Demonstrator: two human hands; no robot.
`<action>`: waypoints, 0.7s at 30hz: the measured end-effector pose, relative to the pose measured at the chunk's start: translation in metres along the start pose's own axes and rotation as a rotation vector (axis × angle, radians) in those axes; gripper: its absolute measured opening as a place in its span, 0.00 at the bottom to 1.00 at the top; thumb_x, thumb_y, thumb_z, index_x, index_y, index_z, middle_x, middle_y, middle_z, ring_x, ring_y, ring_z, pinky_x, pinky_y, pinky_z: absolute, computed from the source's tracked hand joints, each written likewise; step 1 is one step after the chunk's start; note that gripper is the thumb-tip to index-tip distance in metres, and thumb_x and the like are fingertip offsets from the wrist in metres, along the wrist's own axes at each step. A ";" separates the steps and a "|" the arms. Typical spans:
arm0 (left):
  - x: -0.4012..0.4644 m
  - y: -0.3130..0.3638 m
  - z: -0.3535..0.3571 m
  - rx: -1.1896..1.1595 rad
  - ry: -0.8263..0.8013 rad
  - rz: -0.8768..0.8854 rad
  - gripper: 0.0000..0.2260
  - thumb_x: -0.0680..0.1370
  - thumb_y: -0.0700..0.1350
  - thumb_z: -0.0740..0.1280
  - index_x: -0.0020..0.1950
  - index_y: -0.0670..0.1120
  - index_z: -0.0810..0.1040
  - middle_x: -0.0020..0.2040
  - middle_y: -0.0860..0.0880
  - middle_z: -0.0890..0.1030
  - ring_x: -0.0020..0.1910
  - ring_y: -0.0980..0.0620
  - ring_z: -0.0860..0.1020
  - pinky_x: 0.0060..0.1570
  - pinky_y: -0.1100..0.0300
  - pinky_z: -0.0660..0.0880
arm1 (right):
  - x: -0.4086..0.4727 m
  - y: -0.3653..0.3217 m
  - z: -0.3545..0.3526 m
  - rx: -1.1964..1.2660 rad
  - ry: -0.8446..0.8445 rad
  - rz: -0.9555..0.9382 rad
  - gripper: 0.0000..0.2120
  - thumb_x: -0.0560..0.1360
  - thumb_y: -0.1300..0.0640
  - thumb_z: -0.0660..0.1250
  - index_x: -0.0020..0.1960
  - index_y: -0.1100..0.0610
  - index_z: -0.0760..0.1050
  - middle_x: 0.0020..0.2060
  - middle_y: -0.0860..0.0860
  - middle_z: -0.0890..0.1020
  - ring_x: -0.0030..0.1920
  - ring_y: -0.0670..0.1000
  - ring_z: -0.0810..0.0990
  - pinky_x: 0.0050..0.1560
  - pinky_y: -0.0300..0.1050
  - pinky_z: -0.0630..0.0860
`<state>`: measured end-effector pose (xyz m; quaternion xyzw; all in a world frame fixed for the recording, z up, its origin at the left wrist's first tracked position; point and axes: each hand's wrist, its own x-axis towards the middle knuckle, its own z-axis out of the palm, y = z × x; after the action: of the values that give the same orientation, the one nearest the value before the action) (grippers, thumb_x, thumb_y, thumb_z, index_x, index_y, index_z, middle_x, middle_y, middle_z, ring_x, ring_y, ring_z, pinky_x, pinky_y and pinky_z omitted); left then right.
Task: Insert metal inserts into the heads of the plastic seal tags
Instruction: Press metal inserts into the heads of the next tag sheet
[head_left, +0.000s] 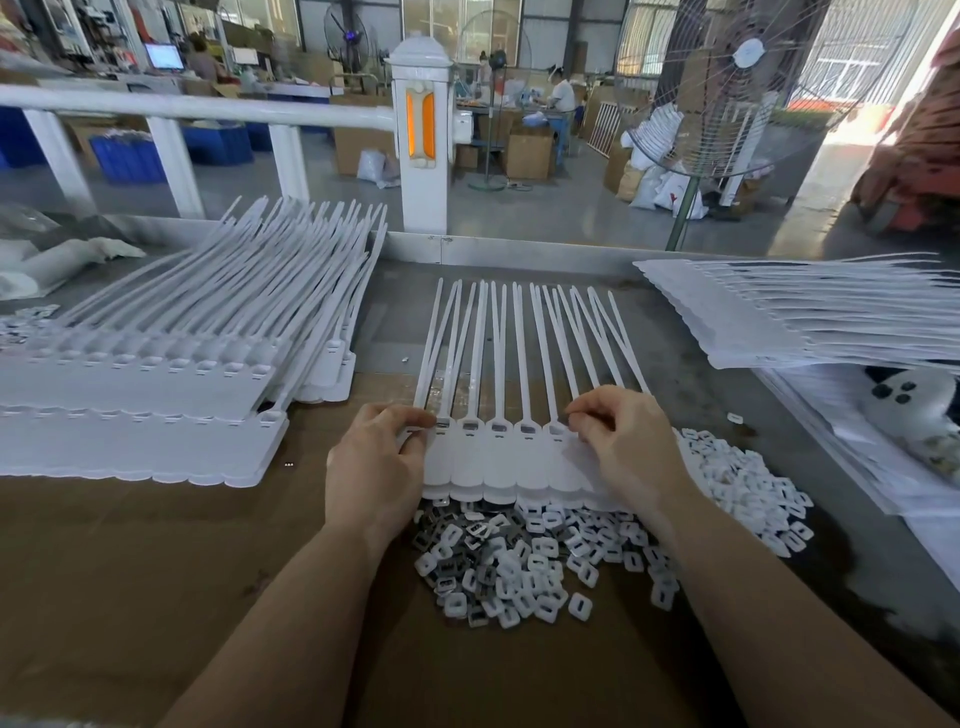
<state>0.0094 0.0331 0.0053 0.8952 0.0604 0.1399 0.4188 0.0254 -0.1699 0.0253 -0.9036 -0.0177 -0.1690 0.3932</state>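
A strip of joined white plastic seal tags (498, 462) lies in front of me, its long tails pointing away. Several heads in the middle of the strip show grey metal inserts (498, 427). My left hand (379, 467) grips the strip's left end, thumb and fingers curled at the leftmost head. My right hand (623, 441) rests on the right end, its fingertips pinched at a head there; what they hold is hidden. A loose heap of metal inserts and white plastic caps (545, 556) lies just below the strip, spreading to the right.
A big stack of tag strips (156, 395) fills the table's left. Another stack (805, 317) lies at the right. A brown cardboard sheet (130, 571) covers the near table. A metal rail (519, 252) edges the far side; a fan (727, 88) stands beyond.
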 end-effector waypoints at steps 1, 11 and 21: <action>0.000 0.000 0.000 -0.003 0.001 0.001 0.07 0.78 0.44 0.63 0.51 0.53 0.79 0.50 0.58 0.71 0.50 0.55 0.74 0.61 0.49 0.69 | 0.001 0.000 -0.001 0.017 -0.008 0.014 0.06 0.76 0.64 0.64 0.46 0.60 0.80 0.41 0.51 0.80 0.44 0.49 0.78 0.48 0.41 0.74; 0.001 -0.001 0.001 -0.012 0.000 0.007 0.06 0.78 0.44 0.63 0.50 0.54 0.79 0.50 0.58 0.71 0.48 0.57 0.72 0.61 0.48 0.69 | 0.000 0.003 0.002 -0.014 0.009 0.018 0.06 0.76 0.63 0.64 0.48 0.59 0.80 0.41 0.50 0.80 0.44 0.48 0.77 0.46 0.37 0.71; 0.000 0.000 0.000 -0.017 -0.007 -0.012 0.07 0.78 0.44 0.63 0.48 0.55 0.78 0.49 0.57 0.71 0.46 0.54 0.75 0.58 0.48 0.72 | -0.010 0.002 0.012 -0.375 0.031 -0.287 0.05 0.75 0.66 0.64 0.48 0.63 0.78 0.44 0.55 0.81 0.47 0.52 0.76 0.49 0.42 0.73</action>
<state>0.0092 0.0329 0.0055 0.8917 0.0631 0.1347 0.4275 0.0200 -0.1615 0.0131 -0.9463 -0.1081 -0.2376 0.1905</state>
